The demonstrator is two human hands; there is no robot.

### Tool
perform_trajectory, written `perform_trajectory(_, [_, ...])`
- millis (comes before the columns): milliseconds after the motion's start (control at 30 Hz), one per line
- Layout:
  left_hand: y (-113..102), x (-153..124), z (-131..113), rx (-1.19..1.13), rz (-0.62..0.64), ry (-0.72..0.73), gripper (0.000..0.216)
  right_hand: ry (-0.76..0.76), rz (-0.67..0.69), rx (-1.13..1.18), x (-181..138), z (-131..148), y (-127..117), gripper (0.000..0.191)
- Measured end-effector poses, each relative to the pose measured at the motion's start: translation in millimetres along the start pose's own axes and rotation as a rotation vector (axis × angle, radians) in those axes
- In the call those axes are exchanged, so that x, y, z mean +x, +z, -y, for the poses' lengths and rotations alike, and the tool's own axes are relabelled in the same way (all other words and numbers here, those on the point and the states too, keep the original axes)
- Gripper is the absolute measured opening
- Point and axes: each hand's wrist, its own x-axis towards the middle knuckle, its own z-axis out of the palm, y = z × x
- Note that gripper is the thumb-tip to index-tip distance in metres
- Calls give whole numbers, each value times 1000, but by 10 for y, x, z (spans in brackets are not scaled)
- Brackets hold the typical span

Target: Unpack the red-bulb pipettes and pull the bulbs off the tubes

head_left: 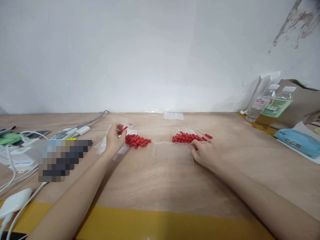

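While the left grip (115, 138) fingertip-pinches a red piece (123, 130), I cannot read the right grip (205, 152).

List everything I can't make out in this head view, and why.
- Red piece in the left hand: one end hidden by fingers.
- Right hand: whether it grips a clear stick, too small to tell.
- Dark item at left: pixelated.
- Green label: fine print too small.
- Black object, lower left: cut by the bottom edge.

a pale wall (125, 60) (peeling at upper right) stands behind a light-brown table (150, 186) with a yellow strip (150, 223).
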Motion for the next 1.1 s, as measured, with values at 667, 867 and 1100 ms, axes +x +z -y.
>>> perform_trajectory(667, [-61, 111, 85, 307, 46, -188, 36, -109, 44, 28, -84, 194, -68, 44])
perform_trajectory(867, [0, -41, -359, 271, -10, 215, 21, -76, -26, 70, -46, 117, -20, 35])
perform_trajectory(1100, [576, -263, -993, 214, 461, 481, 30, 42, 63, 158, 116, -39, -70, 19])
